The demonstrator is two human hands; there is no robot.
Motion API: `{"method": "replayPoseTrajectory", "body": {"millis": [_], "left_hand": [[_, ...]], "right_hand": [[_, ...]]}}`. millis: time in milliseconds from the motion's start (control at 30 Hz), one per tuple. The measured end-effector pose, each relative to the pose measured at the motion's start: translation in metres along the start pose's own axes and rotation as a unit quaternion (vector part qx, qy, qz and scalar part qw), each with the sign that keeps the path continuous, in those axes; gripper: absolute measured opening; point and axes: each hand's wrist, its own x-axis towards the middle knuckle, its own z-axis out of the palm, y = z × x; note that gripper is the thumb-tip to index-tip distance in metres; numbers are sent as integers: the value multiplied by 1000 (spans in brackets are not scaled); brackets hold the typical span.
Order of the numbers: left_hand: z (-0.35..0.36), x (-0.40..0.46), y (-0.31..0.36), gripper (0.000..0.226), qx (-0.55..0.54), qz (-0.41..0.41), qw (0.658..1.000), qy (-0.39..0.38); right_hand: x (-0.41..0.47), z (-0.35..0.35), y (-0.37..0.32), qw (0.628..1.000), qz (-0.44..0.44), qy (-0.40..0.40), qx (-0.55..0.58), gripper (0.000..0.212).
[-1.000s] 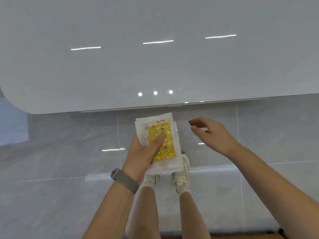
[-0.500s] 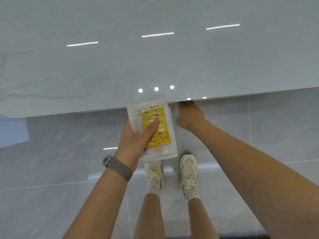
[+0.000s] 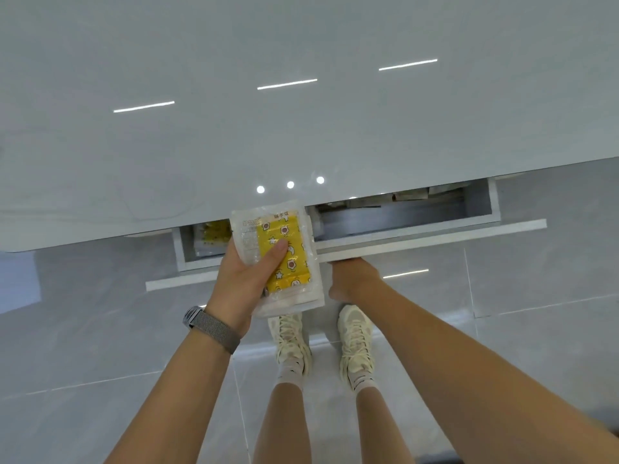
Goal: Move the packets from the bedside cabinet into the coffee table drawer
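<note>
My left hand grips a stack of clear packets, the top one printed yellow with cartoon stars, thumb pressed across its face. The stack hovers over the front edge of the coffee table drawer, which stands partly pulled out from under the glossy white coffee table. My right hand reaches under the drawer's white front panel with its fingers hidden beneath it. Inside the drawer lie another yellow packet at the left and some paler packets at the back right.
Grey tiled floor surrounds the table. My feet in cream sneakers stand just below the drawer front. A watch sits on my left wrist.
The drawer, closed before, has slid out toward me under my right hand's pull. The left hand with the packets has stayed beside it, now over the drawer's front.
</note>
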Motion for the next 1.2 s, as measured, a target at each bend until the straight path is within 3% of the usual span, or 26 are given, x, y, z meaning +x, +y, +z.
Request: {"method": "replayPoseTrajectory", "body": {"millis": [167, 567, 700, 733, 800, 867, 933, 967, 1000, 1133, 1200], "left_hand": [[-1, -1, -1, 57, 0, 6, 1000, 1], [23, -12, -30, 49, 1, -12, 1000, -26], [34, -5, -33, 28, -19, -36, 999, -20], [37, -3, -34, 25, -24, -43, 999, -22], [45, 2, -36, 27, -24, -52, 998, -24], [54, 6, -40, 27, -23, -61, 997, -32], [65, 10, -45, 22, -26, -70, 996, -48], [71, 11, -47, 20, -27, -75, 995, -59], [79, 13, -50, 20, -24, -75, 994, -70], [111, 16, -62, 21, 7, -61, 994, -88], [117, 21, -65, 15, 4, -85, 994, -66]], "right_hand": [[-18, 37, 12, 1000, 17, -25, 4, 34], [-37, 78, 22, 998, 21, -55, -22, 33], [-50, 59, 24, 989, -24, -140, 47, 6], [-56, 53, 29, 980, -37, -168, 105, 15], [-73, 30, 43, 923, -13, -221, 316, 19], [-91, 7, 63, 817, 10, -198, 542, 26], [-103, -11, 83, 719, 2, -164, 675, 49], [-105, -20, 89, 690, -9, -152, 708, 53], [-104, -24, 91, 690, -26, -138, 710, 52], [-85, -33, 77, 791, -67, -52, 606, 43], [-70, -38, 76, 798, -43, -59, 598, 45]]}}
